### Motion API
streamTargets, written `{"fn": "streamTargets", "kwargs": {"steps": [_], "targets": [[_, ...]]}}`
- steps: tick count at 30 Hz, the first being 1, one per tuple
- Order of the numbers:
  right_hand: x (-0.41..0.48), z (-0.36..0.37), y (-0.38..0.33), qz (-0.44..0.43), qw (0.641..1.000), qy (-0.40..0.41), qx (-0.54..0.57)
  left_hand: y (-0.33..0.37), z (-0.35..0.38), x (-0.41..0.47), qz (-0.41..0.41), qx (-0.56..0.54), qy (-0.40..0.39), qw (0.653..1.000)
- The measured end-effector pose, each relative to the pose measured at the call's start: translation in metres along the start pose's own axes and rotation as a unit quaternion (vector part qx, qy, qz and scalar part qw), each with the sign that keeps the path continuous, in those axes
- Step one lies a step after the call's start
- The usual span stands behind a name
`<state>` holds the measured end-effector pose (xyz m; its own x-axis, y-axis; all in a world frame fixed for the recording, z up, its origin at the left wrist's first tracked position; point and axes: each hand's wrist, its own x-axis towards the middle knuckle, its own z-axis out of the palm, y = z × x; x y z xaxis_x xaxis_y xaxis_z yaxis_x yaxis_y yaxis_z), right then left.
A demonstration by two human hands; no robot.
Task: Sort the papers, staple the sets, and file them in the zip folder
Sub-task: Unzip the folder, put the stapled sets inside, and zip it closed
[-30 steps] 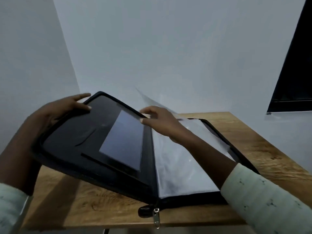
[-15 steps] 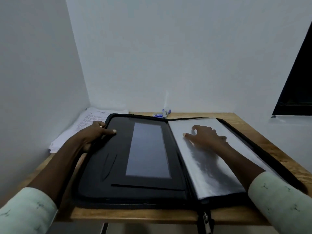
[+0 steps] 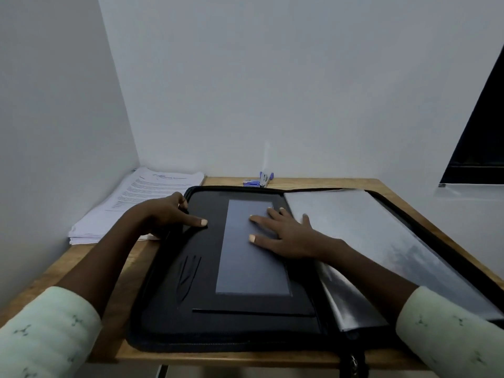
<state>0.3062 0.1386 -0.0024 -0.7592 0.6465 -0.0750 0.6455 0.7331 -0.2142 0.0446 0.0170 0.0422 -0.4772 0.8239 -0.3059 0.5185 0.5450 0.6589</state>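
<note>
Item: zip folder (image 3: 207,323), open flat on wooden table (image 3: 81,268); L hand (image 3: 166,214) grips its left rim, thumb atop, fingers curled; R hand (image 3: 286,233) fingers spread flat on grey pocket (image 3: 245,268); papers (image 3: 141,197) stacked far-left, so we'd press covers flat, then fetch that stack.

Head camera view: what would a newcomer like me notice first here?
A black zip folder lies open flat across the wooden table, filling most of it. The right hand lies flat on the grey panel of its left half, while the left hand holds its left edge. A stack of printed papers sits in the far left corner, by the wall.
</note>
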Motion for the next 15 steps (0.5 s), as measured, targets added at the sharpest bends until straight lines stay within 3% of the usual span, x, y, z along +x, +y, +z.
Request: {"fn": "streamTargets", "kwargs": {"steps": [5,9,11,13,15], "targets": [[0.002,0.005,0.000,-0.007,1.000,-0.022,-0.012,0.009,-0.003,0.001,-0.027,0.119,-0.022,0.992],[-0.001,-0.007,-0.003,-0.009,1.000,-0.025,-0.005,0.017,-0.023,-0.007,-0.033,0.109,-0.032,0.993],[0.004,-0.014,-0.006,-0.009,1.000,-0.004,0.000,0.015,-0.037,-0.006,-0.013,0.105,0.023,0.994],[0.012,-0.022,-0.012,-0.010,0.998,0.037,0.050,0.002,-0.052,0.003,0.028,0.091,0.144,0.985],[0.024,-0.034,-0.018,-0.016,0.989,0.078,0.123,-0.016,-0.061,0.014,0.061,0.076,0.281,0.955]]}}
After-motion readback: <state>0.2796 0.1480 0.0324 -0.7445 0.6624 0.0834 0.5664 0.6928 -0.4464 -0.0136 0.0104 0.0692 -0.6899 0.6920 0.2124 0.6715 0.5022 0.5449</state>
